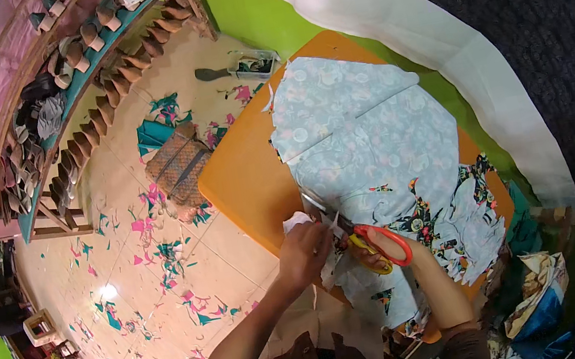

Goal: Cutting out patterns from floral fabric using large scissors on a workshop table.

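My right hand (362, 255) is wrapped round a pair of scissors (345, 224) with one red and one yellow handle loop. The scissors' blades stand apart and point away from me, toward the pale cloth. Close beside the blades, my left hand (306, 252) is closed on a small whitish piece (296, 220), which pokes out past the fingers; whether it is cloth or paper I cannot tell. Just beyond both hands, a large pale blue patterned cloth (369, 120) lies spread on the orange table (242, 179), its faint print showing. Dark floral cloth pieces (424, 221) lie crumpled at its near right edge.
Left of the table, a brown patterned bag (178, 163) rests on the tiled floor (226, 266), among scattered pink and teal scraps. Shoes and shoe lasts line a rack (78, 85) at the far left. A clear bin (254, 64) stands behind the table; a filled sack (538, 293) sits at right.
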